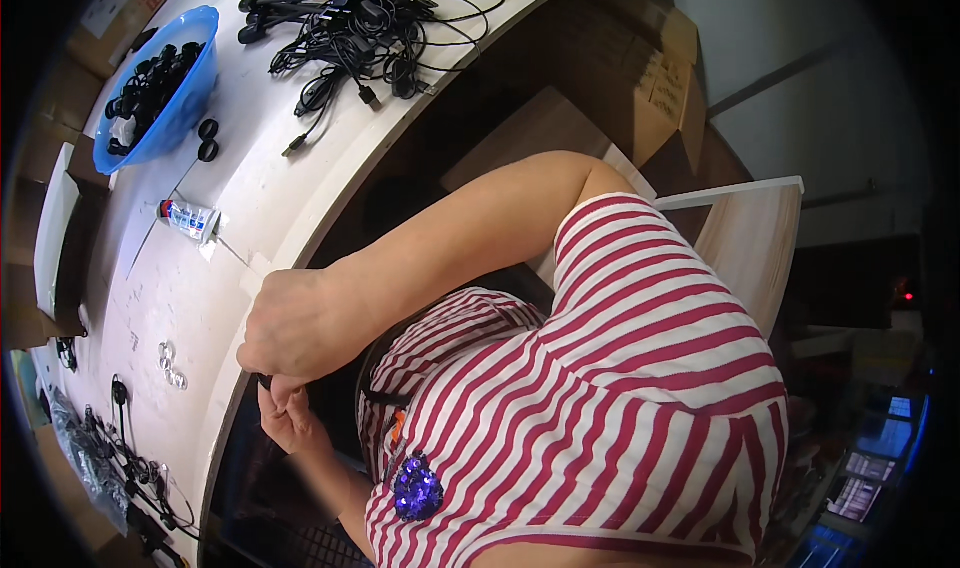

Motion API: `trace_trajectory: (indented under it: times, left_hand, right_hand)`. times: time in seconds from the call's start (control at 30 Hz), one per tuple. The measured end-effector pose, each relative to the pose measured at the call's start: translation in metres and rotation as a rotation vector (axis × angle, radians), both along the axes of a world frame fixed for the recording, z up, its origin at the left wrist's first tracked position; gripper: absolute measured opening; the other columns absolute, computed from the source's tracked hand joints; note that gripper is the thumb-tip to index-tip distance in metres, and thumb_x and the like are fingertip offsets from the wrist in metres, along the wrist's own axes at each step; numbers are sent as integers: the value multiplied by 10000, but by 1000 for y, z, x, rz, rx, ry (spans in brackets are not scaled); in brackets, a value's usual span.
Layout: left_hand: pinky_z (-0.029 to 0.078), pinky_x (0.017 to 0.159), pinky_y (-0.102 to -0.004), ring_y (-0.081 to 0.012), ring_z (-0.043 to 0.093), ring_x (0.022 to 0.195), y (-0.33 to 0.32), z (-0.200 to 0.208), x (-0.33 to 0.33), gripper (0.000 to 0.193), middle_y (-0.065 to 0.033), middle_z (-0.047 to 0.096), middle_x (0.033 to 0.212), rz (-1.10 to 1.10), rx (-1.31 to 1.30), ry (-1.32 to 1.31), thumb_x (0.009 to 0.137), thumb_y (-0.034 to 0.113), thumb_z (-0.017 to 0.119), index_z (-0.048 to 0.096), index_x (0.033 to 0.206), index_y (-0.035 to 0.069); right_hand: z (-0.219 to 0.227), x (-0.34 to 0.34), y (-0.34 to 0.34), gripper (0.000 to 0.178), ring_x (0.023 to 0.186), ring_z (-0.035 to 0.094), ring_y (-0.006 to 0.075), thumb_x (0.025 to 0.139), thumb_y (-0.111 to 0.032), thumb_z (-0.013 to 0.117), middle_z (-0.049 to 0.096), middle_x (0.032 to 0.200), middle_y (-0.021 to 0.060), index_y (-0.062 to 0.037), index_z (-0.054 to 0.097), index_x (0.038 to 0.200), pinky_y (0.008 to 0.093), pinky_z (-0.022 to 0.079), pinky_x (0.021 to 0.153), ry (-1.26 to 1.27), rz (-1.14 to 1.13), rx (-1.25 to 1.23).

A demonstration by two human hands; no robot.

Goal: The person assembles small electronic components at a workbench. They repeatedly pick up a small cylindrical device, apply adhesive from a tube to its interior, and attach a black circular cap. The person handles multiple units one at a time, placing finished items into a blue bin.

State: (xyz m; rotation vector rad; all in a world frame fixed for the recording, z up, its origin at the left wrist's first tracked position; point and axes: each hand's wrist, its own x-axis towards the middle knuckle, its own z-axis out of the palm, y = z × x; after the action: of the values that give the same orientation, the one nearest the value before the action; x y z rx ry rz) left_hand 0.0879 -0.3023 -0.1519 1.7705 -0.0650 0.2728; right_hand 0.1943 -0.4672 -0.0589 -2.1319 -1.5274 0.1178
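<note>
My right hand (303, 326) is closed like a fist at the table's edge, its back turned up. Just below it, my left hand (290, 420) has its fingers bent together in a pinch. A small black piece (264, 380) shows between the two hands, gripped by the fingers of both; most of it is hidden, so its kind is unclear. Nearest to the hands on the white table (225, 293) lie a few small clear pieces (172, 366). Farther along are a white tube (190, 220) with a dark cap and two black round caps (208, 140).
A blue bowl (204, 78) holds several black round parts. Beside it spreads a tangled pile of black cables (365, 33) with plugs. More black cables (135, 468) and a clear plastic bag (88, 458) lie at the lower left. A cardboard box (665, 103) stands beyond the table.
</note>
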Motion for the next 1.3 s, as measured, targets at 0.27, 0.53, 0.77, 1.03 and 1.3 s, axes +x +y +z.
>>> trace_trajectory:
  times: [0.27, 0.53, 0.77, 1.03, 1.3]
  left_hand:
    - [225, 512, -216, -65, 256, 543, 7, 53, 13, 450, 49, 276, 623, 104, -942, -202, 855, 387, 554, 429, 1090, 24]
    - [411, 870, -299, -169, 491, 994, 21, 70, 16, 573, -88, 468, 1203, 45, -835, -201, 903, 396, 466, 282, 1342, 76]
    - [423, 742, -251, -124, 486, 806, 30, 44, -12, 353, -64, 515, 1002, 85, -815, -31, 942, 173, 440, 393, 1256, 18]
    - [408, 685, -229, -118, 468, 744, 35, 39, -25, 236, -59, 518, 875, 228, -728, -14, 908, 103, 486, 515, 1123, 9]
    - [412, 689, -210, -89, 505, 753, 55, 32, -38, 244, -47, 557, 885, 410, -537, 150, 893, 85, 502, 519, 1113, -20]
  right_hand:
    - [-43, -23, 16, 514, 816, 584, 372, 827, -496, 511, 593, 862, 186, 0, 514, 960, 428, 476, 677, 324, 39, 219]
    - [54, -4, -37, 320, 561, 549, 121, 847, -175, 537, 574, 632, 58, -69, 541, 1149, 269, 441, 523, 853, -170, 168]
    - [183, 99, -108, 313, 506, 508, 106, 849, -84, 498, 573, 620, 42, -9, 564, 1146, 261, 441, 480, 271, -429, 233]
    - [90, 269, -141, 290, 638, 568, 173, 872, -176, 411, 608, 761, 62, -89, 581, 1090, 330, 475, 560, -1342, -741, -279]
    - [12, 290, -156, 374, 926, 580, 361, 796, -317, 486, 616, 989, 192, -103, 602, 1080, 431, 446, 769, -338, -1041, -363]
